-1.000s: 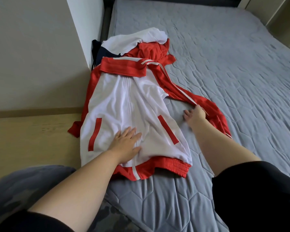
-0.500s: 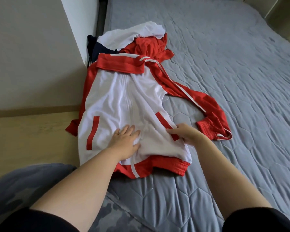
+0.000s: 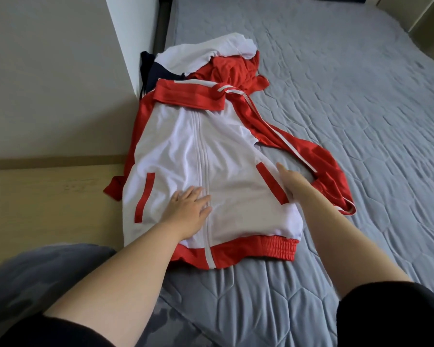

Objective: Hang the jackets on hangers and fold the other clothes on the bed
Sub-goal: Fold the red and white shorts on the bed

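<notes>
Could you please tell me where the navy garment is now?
In the head view, the navy garment lies at the bed's left edge by the wall corner, partly under the white garment, beyond the jacket's collar.

jacket (image 3: 226, 156): smooth, slightly glossy cloth; hem (image 3: 273, 246) ribbed
bed (image 3: 361, 121): matt grey quilted cloth
floor (image 3: 48, 196): smooth pale wood
my sleeve (image 3: 398, 316): matt black cloth
</notes>
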The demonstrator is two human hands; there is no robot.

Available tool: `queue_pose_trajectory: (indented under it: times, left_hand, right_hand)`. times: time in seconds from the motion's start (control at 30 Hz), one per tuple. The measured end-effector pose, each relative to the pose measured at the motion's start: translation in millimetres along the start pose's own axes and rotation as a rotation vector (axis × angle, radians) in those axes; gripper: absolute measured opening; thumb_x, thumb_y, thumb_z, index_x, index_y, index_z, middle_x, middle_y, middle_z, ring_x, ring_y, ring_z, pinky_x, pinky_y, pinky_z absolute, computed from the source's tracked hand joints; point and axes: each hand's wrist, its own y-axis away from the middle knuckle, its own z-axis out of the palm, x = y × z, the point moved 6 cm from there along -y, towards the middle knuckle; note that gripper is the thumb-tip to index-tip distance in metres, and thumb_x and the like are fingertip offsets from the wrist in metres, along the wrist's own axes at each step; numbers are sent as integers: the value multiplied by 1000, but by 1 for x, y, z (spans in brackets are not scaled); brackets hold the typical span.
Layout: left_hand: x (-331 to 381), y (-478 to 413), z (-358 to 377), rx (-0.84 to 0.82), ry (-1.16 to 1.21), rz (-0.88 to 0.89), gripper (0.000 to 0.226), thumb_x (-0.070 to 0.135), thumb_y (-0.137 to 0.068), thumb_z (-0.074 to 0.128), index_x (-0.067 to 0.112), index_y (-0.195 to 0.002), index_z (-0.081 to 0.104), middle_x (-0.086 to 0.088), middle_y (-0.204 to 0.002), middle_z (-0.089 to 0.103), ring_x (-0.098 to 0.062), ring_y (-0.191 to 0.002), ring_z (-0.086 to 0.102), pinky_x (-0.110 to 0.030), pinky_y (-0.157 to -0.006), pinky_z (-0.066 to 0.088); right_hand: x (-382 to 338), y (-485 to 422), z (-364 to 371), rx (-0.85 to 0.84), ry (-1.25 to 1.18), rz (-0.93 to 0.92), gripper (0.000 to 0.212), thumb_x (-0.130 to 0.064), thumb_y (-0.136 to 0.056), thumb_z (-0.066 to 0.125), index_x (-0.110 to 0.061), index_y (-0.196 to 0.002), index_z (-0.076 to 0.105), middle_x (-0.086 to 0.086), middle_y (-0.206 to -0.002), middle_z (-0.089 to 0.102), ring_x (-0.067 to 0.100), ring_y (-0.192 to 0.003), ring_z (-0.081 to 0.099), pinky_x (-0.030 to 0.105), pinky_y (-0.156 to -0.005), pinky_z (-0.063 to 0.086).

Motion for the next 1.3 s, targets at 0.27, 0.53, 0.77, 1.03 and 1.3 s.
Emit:
queue_pose_trajectory:
  times: [0.27, 0.53, 0.77, 1.03, 1.3]
  left_hand:
    - [-26, -18, -6, 27, -48, -100, 54, 44, -100, 20, 27, -151, 12, -1, -159, -3, -19, -145, -12, -40, -115, -8]
    - [-29, -62, -14, 87, -61, -121, 58, 44, -99, 22, 28, -151, 0, -2, -158, -13, -22, -144, -18, -46, -115, -6]
    - [-36, -82, -4, 96, -56, -125, 60, 45, -99, 21, 30, -150, -5, -1, -158, -14, -20, -144, -17, -47, -114, -7]
    - [-27, -76, -6, 78, -31, -144, 61, 45, -97, 20, 28, -150, -4, -1, -158, -15, -20, -144, -18, -50, -113, -7]
    - [17, -45, 9, -21, -88, 74, 62, 53, -96, 18, 30, -151, -2, 1, -158, -15, -17, -143, -22, -49, -112, -12]
  right_hand:
    - [-65, -29, 40, -35, -296, -94, 21, -32, -90, 55, -15, -80, 60, 8, -84, 59, 23, -73, 57, 31, -71, 46]
    - [-91, -70, 47, -15, -389, 15, 26, -7, -84, 58, -7, -59, 51, 4, -45, 49, 15, -31, 44, 16, -34, 37]
    - [-133, -101, -19, 408, -274, -286, 15, -11, -88, 45, -13, -90, 60, 8, -79, 63, 20, -67, 57, 29, -67, 50]
    - [-60, -80, -2, 255, -1, -87, 37, -25, -92, 47, 4, -110, 62, 3, -69, 54, 25, -68, 54, 27, -60, 39]
    - [18, -23, -9, 227, 58, -36, 37, -35, -82, 58, 0, -94, 63, 2, -71, 56, 26, -76, 55, 30, -70, 41]
